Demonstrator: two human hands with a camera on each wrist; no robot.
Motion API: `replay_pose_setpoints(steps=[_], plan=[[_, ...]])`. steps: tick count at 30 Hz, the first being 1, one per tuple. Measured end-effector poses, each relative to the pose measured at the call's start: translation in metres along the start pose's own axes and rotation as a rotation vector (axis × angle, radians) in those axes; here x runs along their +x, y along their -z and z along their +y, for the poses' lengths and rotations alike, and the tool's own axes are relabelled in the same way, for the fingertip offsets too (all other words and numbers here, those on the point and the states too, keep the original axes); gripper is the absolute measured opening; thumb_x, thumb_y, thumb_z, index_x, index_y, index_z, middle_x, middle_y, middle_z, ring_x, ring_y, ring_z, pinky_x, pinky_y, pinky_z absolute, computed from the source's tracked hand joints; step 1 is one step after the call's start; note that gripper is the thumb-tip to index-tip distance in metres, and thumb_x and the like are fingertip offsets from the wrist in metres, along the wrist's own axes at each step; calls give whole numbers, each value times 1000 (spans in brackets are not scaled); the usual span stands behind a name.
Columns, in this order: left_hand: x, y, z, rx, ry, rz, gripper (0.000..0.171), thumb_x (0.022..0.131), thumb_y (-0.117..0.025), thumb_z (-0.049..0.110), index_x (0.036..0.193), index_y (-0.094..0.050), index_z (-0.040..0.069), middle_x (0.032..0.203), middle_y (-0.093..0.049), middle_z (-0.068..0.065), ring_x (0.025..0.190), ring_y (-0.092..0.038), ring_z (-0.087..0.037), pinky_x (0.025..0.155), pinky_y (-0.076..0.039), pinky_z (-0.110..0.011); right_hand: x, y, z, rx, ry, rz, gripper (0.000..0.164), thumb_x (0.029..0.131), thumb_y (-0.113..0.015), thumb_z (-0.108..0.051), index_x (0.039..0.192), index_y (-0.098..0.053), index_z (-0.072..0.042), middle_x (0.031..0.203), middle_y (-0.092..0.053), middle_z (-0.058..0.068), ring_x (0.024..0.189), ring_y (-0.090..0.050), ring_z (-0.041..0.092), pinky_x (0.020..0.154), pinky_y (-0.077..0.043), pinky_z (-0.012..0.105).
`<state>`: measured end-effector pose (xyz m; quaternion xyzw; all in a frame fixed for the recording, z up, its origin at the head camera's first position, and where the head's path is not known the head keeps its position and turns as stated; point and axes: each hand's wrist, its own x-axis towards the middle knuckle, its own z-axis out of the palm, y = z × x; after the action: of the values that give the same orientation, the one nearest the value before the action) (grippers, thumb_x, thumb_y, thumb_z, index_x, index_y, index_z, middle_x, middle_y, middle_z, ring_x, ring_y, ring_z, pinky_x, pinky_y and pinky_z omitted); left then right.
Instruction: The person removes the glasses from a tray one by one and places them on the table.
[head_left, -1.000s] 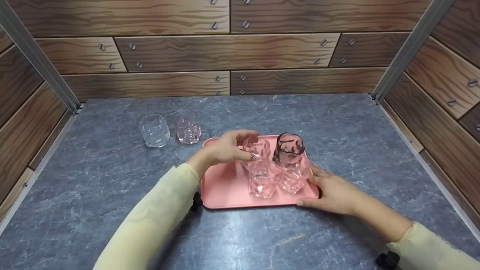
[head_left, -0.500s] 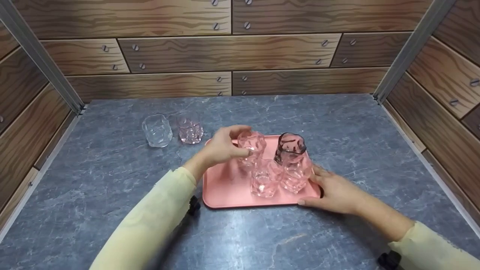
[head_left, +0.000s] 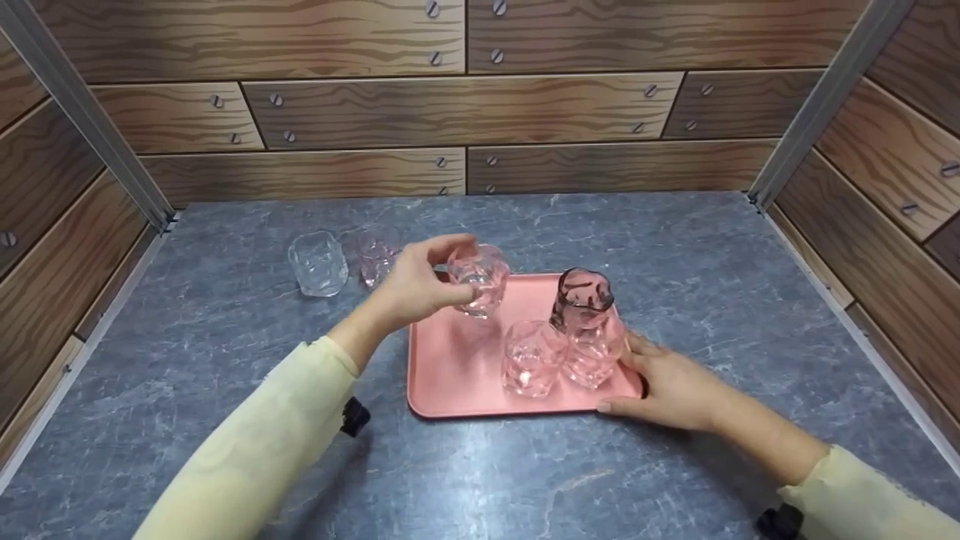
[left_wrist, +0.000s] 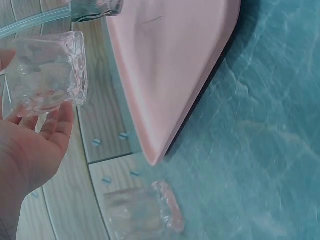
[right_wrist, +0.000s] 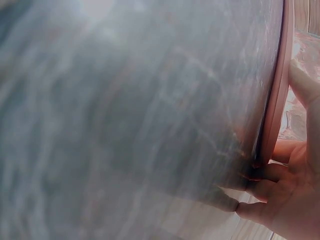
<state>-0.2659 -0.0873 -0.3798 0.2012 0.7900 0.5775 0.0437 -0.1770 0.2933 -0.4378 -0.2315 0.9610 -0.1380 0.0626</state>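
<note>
My left hand point(head_left: 416, 285) holds a clear drinking glass point(head_left: 487, 279) between thumb and fingers, raised over the back left part of a pink tray point(head_left: 450, 382). The left wrist view shows that glass point(left_wrist: 52, 70) gripped around its side, well above the tray's corner. My right hand point(head_left: 675, 386) grips the tray's right front corner, thumb at the front rim and fingers along the right side. On the tray's right half stand two clear glasses, a left one point(head_left: 531, 364) and a right one point(head_left: 590, 361), with a dark-tinted glass point(head_left: 581, 294) behind them.
Left of the tray, a clear glass point(head_left: 319, 264) and a pale pink glass point(head_left: 373, 259) stand on the grey marbled table point(head_left: 225, 360); my left hand partly covers the pink one. Wood-patterned walls point(head_left: 450, 112) enclose the table at the back and both sides.
My left hand has lifted the clear glass off its spot on the tray and carried it back and to the left. The right hand has stayed at the tray's corner.
</note>
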Motion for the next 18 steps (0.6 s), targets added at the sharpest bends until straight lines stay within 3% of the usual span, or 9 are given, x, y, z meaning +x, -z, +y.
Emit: replay_pose_setpoints(steps=[10, 18], plan=[[-19, 19, 7, -23, 1, 84, 80, 76, -82, 0, 151, -55, 1, 138, -68, -14, 109, -72, -36, 87, -64, -35, 1, -3, 1, -5, -5, 2, 109, 88, -64, -81, 158, -46, 1, 163, -35, 31, 142, -42, 59, 113, -38, 72], [-34, 41, -8, -27, 5, 125, 80, 77, -84, -1, 151, -54, -3, 137, -67, -19, 112, -71, -38, 89, -63, -32, 0, 0, 0, 5, -2, -1, 107, 89, -64, -79, 157, -46, 3, 163, -35, 33, 144, -40, 58, 115, -35, 71]])
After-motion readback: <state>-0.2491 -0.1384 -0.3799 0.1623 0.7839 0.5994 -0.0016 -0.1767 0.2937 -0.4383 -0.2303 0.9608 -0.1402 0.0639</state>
